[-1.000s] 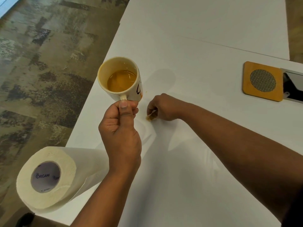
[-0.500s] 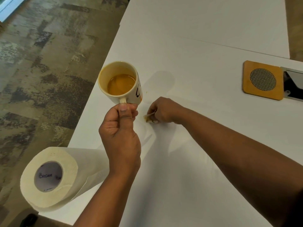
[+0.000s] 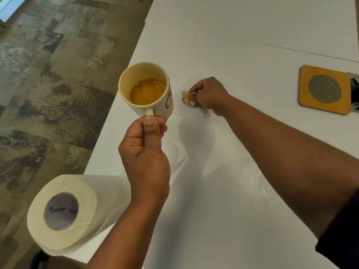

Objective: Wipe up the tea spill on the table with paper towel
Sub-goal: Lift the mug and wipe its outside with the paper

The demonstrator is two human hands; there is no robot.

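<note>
A person's left hand (image 3: 144, 150) holds a mug (image 3: 146, 89) of tea above the table (image 3: 242, 181), thumb pressed on top of the handle and fingers curled beneath it, forearm rising from the bottom edge. Just right of the mug, the right hand (image 3: 210, 95) is knuckles-up, arm stretched across the table, its fingers curled tight around a small tea-stained wad (image 3: 186, 97) of paper towel pressed to the tabletop. Any spill left under the wad is hidden. A towel roll (image 3: 64, 212) lies on its side at the table's near-left corner, below the mug. A wooden coaster (image 3: 324, 89) sits well to the mug's right.
</note>
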